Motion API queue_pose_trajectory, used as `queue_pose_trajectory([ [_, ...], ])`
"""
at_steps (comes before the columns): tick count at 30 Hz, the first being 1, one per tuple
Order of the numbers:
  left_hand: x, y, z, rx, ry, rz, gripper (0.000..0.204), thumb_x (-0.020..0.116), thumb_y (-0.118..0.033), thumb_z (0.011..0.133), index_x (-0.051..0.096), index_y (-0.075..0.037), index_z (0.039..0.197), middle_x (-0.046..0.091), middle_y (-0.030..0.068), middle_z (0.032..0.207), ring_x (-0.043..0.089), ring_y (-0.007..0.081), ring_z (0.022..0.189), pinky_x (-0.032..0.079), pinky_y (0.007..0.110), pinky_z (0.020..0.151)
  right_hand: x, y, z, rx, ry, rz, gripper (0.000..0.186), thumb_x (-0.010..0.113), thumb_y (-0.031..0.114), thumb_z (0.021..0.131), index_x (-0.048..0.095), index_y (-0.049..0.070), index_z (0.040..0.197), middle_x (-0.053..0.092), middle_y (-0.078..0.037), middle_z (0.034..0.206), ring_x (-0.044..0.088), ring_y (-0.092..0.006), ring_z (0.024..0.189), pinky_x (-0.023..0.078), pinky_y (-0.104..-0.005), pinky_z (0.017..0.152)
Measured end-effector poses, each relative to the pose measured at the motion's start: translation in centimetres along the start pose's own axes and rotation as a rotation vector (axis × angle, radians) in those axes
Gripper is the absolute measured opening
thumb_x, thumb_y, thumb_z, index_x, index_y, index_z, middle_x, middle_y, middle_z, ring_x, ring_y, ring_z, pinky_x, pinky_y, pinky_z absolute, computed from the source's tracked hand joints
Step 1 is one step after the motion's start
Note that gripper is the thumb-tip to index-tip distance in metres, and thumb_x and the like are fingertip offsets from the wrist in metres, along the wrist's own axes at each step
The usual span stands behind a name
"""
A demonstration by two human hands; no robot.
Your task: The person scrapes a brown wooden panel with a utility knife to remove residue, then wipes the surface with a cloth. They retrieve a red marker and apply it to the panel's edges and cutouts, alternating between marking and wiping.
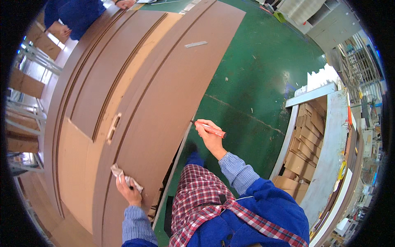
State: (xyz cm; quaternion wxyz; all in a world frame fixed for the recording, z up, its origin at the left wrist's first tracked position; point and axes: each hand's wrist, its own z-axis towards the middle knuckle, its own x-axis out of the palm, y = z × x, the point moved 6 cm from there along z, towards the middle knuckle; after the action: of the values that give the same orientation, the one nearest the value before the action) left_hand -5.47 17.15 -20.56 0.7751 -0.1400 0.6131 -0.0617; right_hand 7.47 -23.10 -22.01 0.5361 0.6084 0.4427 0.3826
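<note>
A long brown door panel (164, 107) with a grooved line lies in front of me, slanting from lower left to upper right. My right hand (211, 141) grips a red marker (214, 130), its dark tip pointing at the panel's right edge; whether it touches cannot be made out. My left hand (128, 191) rests on the panel's near part, closed on a crumpled whitish cloth (117, 170). A small black piece, perhaps a marker cap, shows between its fingers. Left of the groove, an oblong slot (114, 128) is cut into the panel.
Further brown grooved panels (119, 53) and a light wood strip (78, 152) lie leftward. A pale strip (196, 44) sits on the far panel. At the upper left stands a co-worker in blue (78, 16). A framed bin of cardboard (302, 152) stands right on the green floor (242, 90).
</note>
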Motion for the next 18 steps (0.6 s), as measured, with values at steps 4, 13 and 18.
queue_pose_trajectory([
  [4,0.1,-0.2,0.3,0.026,-0.051,-0.057,0.043,0.055,-0.016,0.087,0.045,-0.002,0.126,0.038,0.0235,0.131,0.037,0.0400,0.121,0.030,0.047,0.101,2.4,-1.2,-5.8,-0.006,0.005,0.004,0.024,0.062,0.015,0.086,0.060,-0.001,0.105,0.066,-0.006,0.085,0.058,-0.0071,0.066,0.048,-0.0201,0.059],
  [13,-3.2,1.1,-1.7,0.247,-0.001,-0.096,0.040,0.061,-0.012,0.082,0.049,-0.003,0.120,0.044,0.0200,0.125,0.043,0.0367,0.117,0.036,0.045,0.098,9.5,-2.7,-20.4,0.094,0.011,0.099,0.025,0.064,0.017,0.085,0.061,-0.001,0.103,0.066,-0.007,0.084,0.059,-0.0077,0.066,0.049,-0.0207,0.058],
  [18,-9.3,12.8,-12.3,0.246,0.121,-0.044,0.043,0.062,-0.011,0.081,0.049,-0.005,0.121,0.043,0.0203,0.127,0.042,0.0367,0.119,0.036,0.045,0.099,12.9,-4.1,-28.9,0.105,-0.025,0.128,0.025,0.062,0.017,0.086,0.060,-0.001,0.104,0.066,-0.008,0.086,0.059,-0.0081,0.068,0.049,-0.0212,0.061],
])
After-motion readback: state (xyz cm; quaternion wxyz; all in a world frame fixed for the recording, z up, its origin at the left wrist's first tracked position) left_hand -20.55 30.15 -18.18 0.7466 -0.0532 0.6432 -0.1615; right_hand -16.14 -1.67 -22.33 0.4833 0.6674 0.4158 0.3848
